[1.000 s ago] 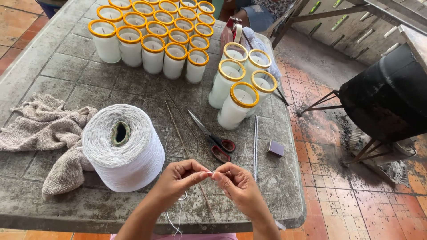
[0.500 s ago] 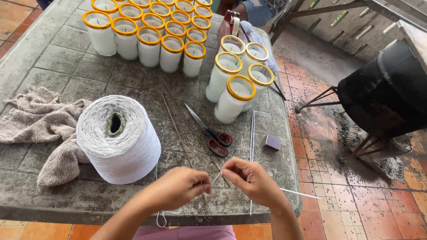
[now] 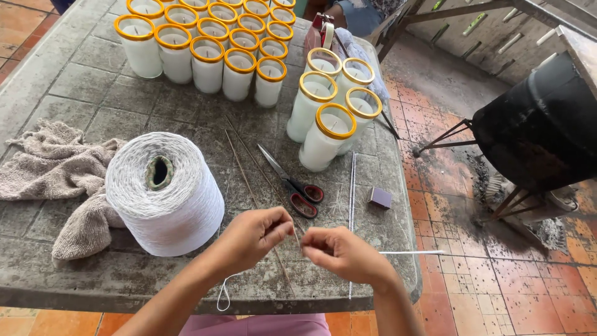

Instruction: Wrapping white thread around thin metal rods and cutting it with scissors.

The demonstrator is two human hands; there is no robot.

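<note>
left hand (image 3: 252,239): pinched shut on white string (image 3: 222,297), thumb + forefinger tight; a loop hangs below our wrist, off the table edge (image 3: 186,292).
right hand (image 3: 345,252): closed narrow on the same string, facing the left w/ only a small gap; a stiff white wick piece (image 3: 410,252) sticks out sideways past our knuckles.
string source: big white spool (image 3: 165,193), just beyond + outboard of left hand, on its side.
ahead of hands: red-handled scissors (image 3: 293,185), thin sticks (image 3: 249,168), blades pointing away from us.
beyond right hand: another straight wick (image 3: 352,186), small purple box (image 3: 380,198), 4 glass candles w/ yellow rims (image 3: 326,137); bigger batch of candles (image 3: 205,50) further back.
outboard left: beige rag (image 3: 56,174).
risk 1: we judge the string could slip, since the pinch is at the very fingertips.
risk 2: dangling loop might snag the table edge if we pull.
risk 3: elbow swing could nudge the spool; it looks free to roll.
</note>
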